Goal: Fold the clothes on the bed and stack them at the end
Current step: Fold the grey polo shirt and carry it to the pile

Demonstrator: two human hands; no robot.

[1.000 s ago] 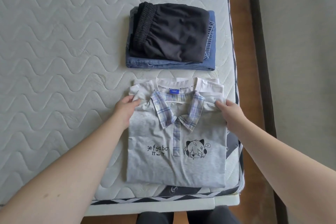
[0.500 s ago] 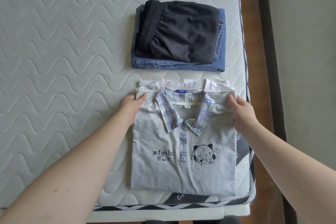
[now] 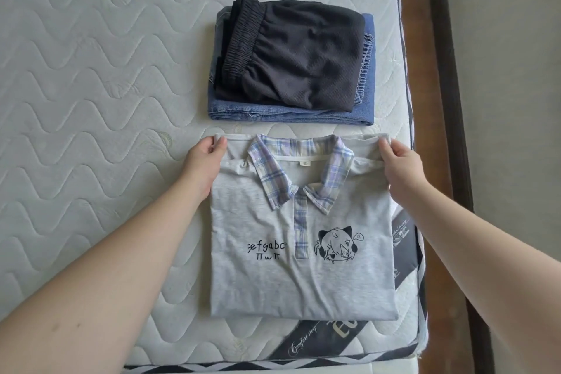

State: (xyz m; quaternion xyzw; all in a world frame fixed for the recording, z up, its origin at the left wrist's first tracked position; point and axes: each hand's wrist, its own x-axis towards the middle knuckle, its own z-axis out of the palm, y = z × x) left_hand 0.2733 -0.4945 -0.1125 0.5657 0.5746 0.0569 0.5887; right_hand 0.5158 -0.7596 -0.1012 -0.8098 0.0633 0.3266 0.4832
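Grey shirt (image 3: 300, 252), folded, pinched at both top corners by my left hand (image 3: 202, 164) and right hand (image 3: 401, 170); lifting unevenly could spill its folds.

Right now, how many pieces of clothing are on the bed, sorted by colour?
Grey: 1, the polo shirt gripped by the left hand and right hand
Black: 1, the shorts
Blue: 1, the jeans
Total: 3
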